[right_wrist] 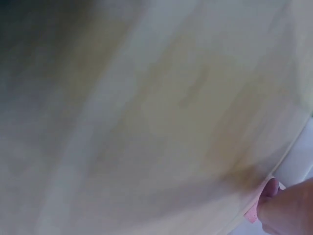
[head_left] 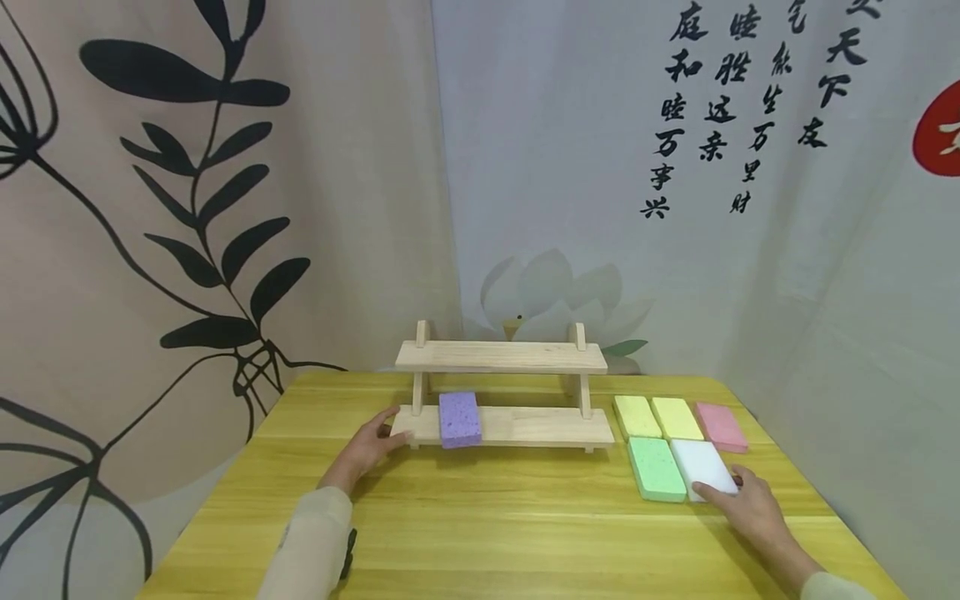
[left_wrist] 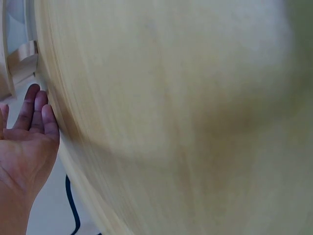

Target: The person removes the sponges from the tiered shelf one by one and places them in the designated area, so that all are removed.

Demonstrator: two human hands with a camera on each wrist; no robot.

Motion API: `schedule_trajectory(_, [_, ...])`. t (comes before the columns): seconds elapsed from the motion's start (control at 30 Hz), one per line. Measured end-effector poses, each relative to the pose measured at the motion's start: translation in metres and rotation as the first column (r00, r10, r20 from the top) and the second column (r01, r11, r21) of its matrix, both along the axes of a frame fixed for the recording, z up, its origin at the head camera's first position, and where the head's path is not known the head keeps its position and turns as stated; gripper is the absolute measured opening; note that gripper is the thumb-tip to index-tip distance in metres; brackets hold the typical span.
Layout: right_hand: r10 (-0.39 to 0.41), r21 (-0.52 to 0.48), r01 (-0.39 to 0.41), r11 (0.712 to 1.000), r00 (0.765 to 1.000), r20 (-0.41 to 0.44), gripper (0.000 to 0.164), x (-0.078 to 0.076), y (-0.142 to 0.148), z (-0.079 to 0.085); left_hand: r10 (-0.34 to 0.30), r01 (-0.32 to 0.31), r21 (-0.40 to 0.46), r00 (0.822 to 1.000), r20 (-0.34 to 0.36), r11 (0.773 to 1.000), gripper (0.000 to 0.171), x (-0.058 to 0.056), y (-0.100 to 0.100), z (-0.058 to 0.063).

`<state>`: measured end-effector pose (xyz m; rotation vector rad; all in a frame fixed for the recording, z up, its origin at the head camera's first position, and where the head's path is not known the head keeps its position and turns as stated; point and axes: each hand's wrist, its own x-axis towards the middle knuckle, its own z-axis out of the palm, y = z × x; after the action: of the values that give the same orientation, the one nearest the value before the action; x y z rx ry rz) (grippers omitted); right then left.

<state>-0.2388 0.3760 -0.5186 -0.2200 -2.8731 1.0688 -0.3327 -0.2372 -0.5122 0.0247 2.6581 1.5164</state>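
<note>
My left hand (head_left: 369, 452) is at the left end of a two-tier wooden shelf (head_left: 536, 427), its thumb by the front of the lower board. In the left wrist view, the fingers of the left hand (left_wrist: 29, 142) look fairly straight beside the wood. A purple sponge (head_left: 460, 419) lies on the left part of the lower board. On the right, my right hand (head_left: 753, 508) pinches a white sponge (head_left: 699, 468) between thumb and fingers at its near right corner. Only part of the right hand (right_wrist: 288, 208) shows in the right wrist view.
Beside the white sponge is a green sponge (head_left: 657, 471). Behind them lie two yellow sponges, one left (head_left: 636, 417) and one right (head_left: 677, 419), and a pink sponge (head_left: 722, 427). All are on the wooden table (head_left: 510, 533). Printed curtains (head_left: 360, 167) hang behind.
</note>
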Motion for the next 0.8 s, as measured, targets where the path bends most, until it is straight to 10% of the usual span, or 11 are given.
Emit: schedule_trajectory(0.8, [-0.014,-0.06,0.01,0.998,0.998,-0.064,0.098,-0.004,-0.018,0.03,-0.009,0.009,0.019,1.0,-0.007,1.0,0.076,0.001,-0.002,0.001])
